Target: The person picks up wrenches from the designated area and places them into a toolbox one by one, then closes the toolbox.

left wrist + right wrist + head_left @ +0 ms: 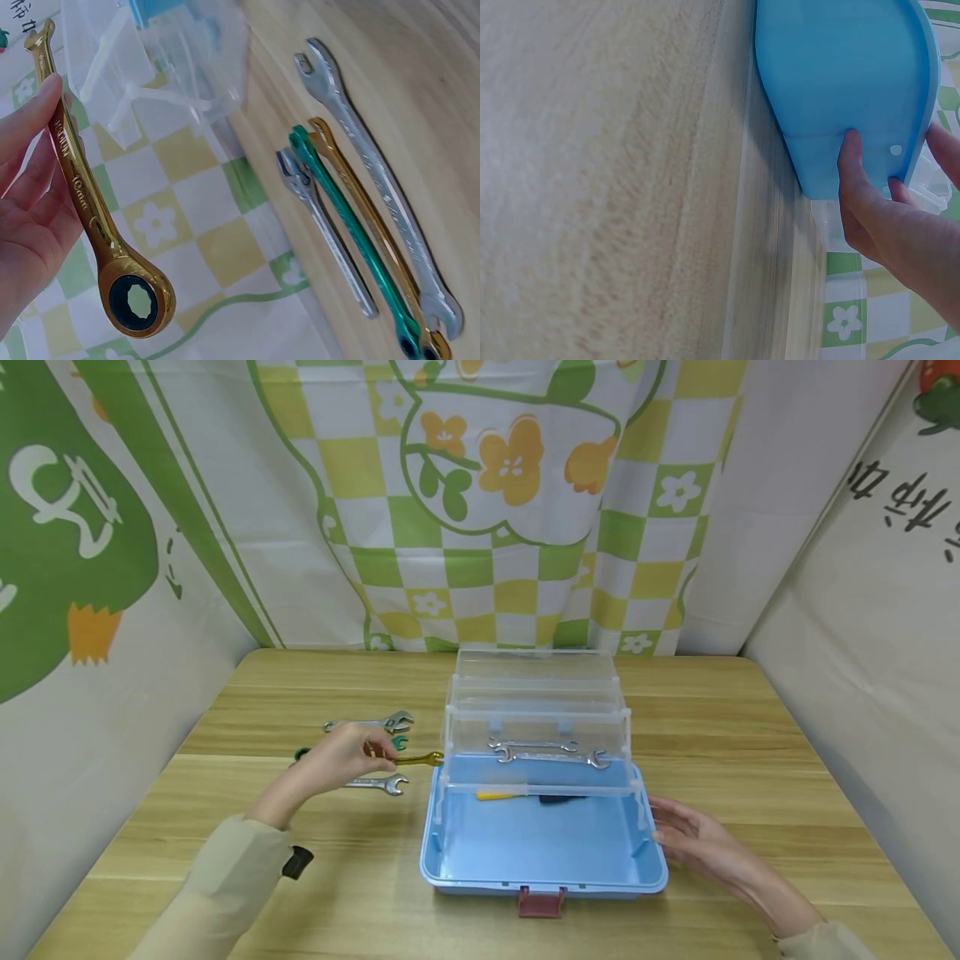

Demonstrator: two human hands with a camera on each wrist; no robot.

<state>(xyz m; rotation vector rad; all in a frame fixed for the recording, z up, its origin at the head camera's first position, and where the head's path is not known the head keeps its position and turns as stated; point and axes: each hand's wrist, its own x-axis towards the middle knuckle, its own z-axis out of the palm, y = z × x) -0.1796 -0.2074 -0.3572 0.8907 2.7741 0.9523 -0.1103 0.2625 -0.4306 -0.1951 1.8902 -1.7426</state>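
Observation:
My left hand (343, 762) pinches a gold ratchet wrench (85, 191) between thumb and fingers, its open end by the left side of the blue toolbox (543, 856). In the left wrist view its ring end points downward. My right hand (892, 221) rests with loosely extended fingers against the toolbox's right side. The toolbox stands open, its clear trays (536, 727) raised. Two silver open-ended wrenches (551, 757) lie in a tray. In the bottom lie a yellow-handled tool (495, 796) and a dark piece (558, 799), seen partly through the plastic.
Left of the toolbox lie an adjustable wrench (326, 232), a green ratchet wrench (356, 236), another gold wrench (364, 206) and a silver open-ended wrench (375, 165). A patterned curtain (480, 577) hangs behind the wooden table (750, 752). A red latch (541, 903) juts from the toolbox front.

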